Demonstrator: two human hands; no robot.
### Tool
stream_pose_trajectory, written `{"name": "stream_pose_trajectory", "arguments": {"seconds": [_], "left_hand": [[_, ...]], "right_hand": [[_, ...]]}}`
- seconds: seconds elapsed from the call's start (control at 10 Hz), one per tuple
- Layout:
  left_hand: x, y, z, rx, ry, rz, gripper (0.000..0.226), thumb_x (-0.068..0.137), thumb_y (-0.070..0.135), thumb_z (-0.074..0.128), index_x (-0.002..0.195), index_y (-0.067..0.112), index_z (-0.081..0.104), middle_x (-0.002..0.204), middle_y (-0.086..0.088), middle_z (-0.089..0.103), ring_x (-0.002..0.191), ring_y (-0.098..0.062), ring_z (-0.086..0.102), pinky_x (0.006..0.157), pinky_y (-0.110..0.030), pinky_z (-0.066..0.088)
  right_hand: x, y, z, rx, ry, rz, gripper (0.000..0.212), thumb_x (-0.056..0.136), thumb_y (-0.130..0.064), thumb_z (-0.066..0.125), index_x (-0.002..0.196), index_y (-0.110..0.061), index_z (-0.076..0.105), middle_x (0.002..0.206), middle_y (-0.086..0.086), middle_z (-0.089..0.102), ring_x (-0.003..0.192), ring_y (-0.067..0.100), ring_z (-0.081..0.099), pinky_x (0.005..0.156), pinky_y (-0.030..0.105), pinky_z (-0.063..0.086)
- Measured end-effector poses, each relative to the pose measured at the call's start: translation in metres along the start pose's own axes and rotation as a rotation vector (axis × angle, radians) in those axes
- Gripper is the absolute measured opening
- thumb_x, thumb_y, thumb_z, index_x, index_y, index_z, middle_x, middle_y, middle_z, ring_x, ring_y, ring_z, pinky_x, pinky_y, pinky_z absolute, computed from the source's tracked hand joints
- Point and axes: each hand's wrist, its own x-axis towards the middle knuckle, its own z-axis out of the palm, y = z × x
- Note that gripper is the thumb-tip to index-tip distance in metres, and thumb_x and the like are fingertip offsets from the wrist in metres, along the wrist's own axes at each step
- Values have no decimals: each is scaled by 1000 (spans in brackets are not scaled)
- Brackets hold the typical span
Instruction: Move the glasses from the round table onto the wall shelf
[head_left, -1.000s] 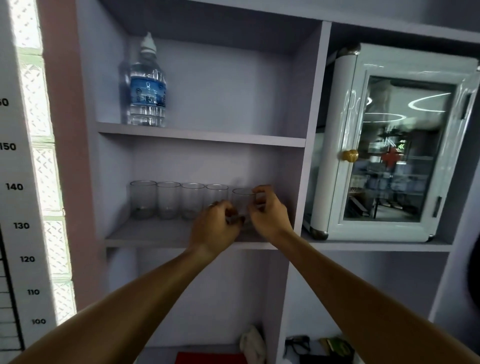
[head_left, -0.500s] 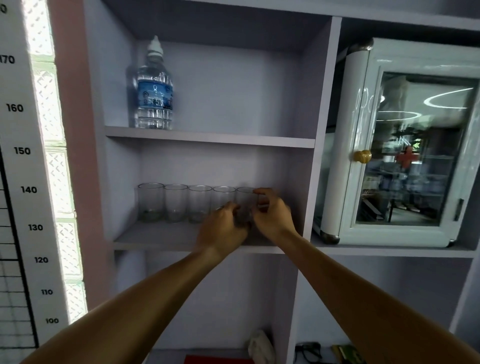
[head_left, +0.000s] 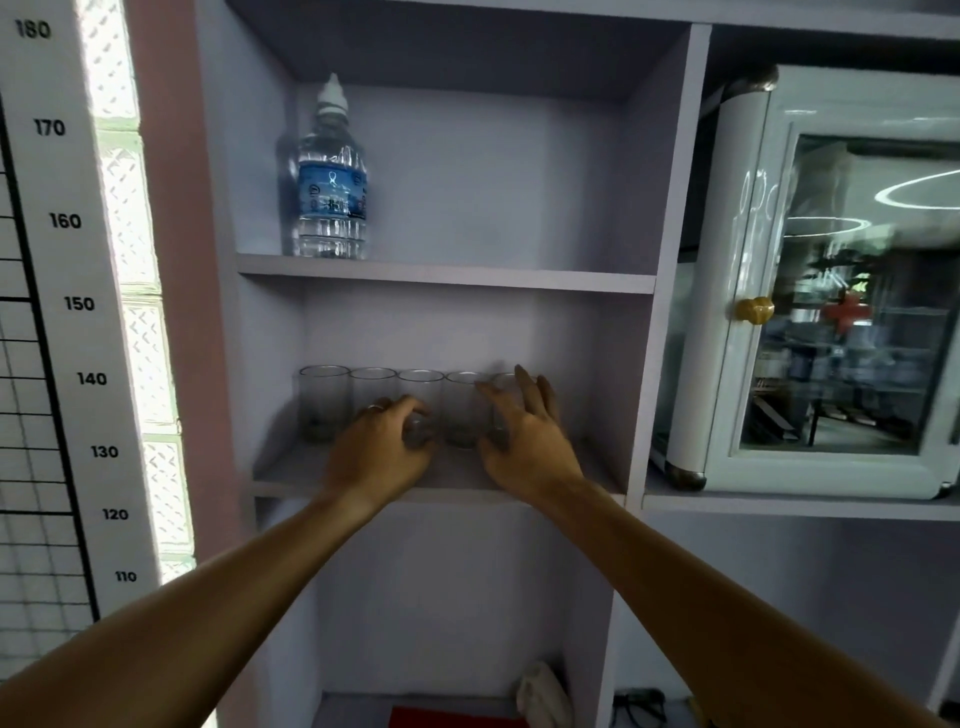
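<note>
Glasses, clear straight-sided tumblers, five in number: you have them standing upright in one row along the back of the lower board of the pale lilac wall shelf (head_left: 291, 475). From your left they run first glass (head_left: 323, 402), second glass (head_left: 372, 387), third glass (head_left: 421, 389), fourth glass (head_left: 464, 410) and fifth glass (head_left: 503, 384), each just beside its neighbour.

Largest item: the lilac shelf unit itself, split by boards into open compartments. To its right you see a white cabinet with a glass door (head_left: 831, 291) and a round brass knob (head_left: 754, 310), standing on its own ledge. At far left, a white height chart (head_left: 57, 312) printed with black numbers hangs beside a strip of glass blocks.

Upper compartment: one clear plastic water bottle with a blue label (head_left: 331, 176) and white cap, upright near the left wall.

Your left hand (head_left: 379, 449) reaches in with fingers curled at the base of the third glass, a ring showing on one finger; whether it truly grips the glass you cannot tell. Your right hand (head_left: 524, 441) has its fingers spread and mostly straight in front of the fifth glass, holding nothing, fingertips at rim height.

Bottom compartment: a crumpled white cloth (head_left: 540, 691), small.
</note>
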Motion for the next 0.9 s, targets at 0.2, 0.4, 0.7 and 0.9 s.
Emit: {"name": "stream_pose_trajectory", "arguments": {"seconds": [0.2, 0.4, 0.7, 0.9], "left_hand": [[-1, -7, -9, 129, -2, 32, 33, 79, 51, 64, 108, 36, 60, 112, 2, 66, 109, -28, 61, 90, -46, 50], [0, -7, -10, 77, -43, 55, 35, 79, 52, 61, 110, 34, 59, 113, -2, 63, 109, -30, 59, 85, -44, 53], [-18, -6, -13, -8, 8, 104, 21, 82, 43, 65, 94, 26, 64, 96, 3, 70, 94, -24, 65, 76, -38, 52], [-48, -8, -18, -80, -50, 263, 19, 87, 43, 63, 78, 26, 63, 79, 11, 62, 74, -14, 61, 72, -33, 46]], "right_hand": [[4, -6, 9, -62, 25, 21, 68, 90, -33, 57, 150, -43, 27, 165, 9, 6, 149, 37, -9, 121, 54, 9], [4, -11, 7, -39, 10, 48, 69, 90, -29, 59, 150, -42, 28, 165, 8, 3, 149, 37, -11, 121, 54, 10], [-31, -33, -1, 38, 93, 155, 78, 85, -26, 65, 148, -43, 22, 163, 6, 6, 145, 42, 10, 112, 59, 30], [-74, -45, -4, -4, 128, 168, 40, 85, -30, 65, 124, -28, 57, 135, 3, 46, 124, 28, 40, 101, 50, 44]]}}
